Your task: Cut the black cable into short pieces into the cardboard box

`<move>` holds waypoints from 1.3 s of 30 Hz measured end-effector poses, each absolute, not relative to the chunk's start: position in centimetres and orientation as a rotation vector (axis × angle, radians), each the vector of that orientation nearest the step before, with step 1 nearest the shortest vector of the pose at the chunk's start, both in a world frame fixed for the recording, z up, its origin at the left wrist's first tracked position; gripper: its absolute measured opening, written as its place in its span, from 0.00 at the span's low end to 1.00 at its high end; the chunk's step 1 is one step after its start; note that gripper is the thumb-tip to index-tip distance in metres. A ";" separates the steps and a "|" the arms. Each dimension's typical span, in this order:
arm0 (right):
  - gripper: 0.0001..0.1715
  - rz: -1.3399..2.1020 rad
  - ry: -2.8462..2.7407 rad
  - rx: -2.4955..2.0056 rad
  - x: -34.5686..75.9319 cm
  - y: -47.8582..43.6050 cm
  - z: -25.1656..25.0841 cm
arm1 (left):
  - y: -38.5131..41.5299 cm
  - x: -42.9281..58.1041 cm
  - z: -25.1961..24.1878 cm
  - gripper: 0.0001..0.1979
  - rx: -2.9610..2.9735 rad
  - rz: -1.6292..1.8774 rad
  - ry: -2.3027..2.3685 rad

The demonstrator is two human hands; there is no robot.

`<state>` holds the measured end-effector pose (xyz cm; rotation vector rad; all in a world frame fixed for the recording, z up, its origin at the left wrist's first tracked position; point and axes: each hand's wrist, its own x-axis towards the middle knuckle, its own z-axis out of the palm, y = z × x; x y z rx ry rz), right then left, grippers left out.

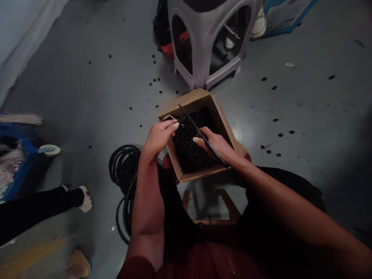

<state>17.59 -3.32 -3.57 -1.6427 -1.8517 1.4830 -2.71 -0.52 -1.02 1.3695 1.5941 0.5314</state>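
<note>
A cardboard box [221, 116] full of small black pieces [192, 149] rests on my lap. My right hand [216, 144] is closed round a thin dark rod [200, 133] that slants up and left over the box. My left hand [159, 135] hovers at the box's left edge, fingertips pinched on a small black piece [181, 120] close to the rod.
A white plastic stool [209, 42] stands beyond the box. A coil of black cable [124, 170] lies on the grey floor at my left knee. Black bits are scattered over the floor. Another person's leg and shoe [84, 198] reach in from the left, near a blue cart [20, 162].
</note>
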 end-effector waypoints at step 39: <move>0.21 1.459 -1.924 -1.696 17.4 -3.4 -4.7 | -0.6 -3.5 -1.0 0.20 1.529 0.341 1.522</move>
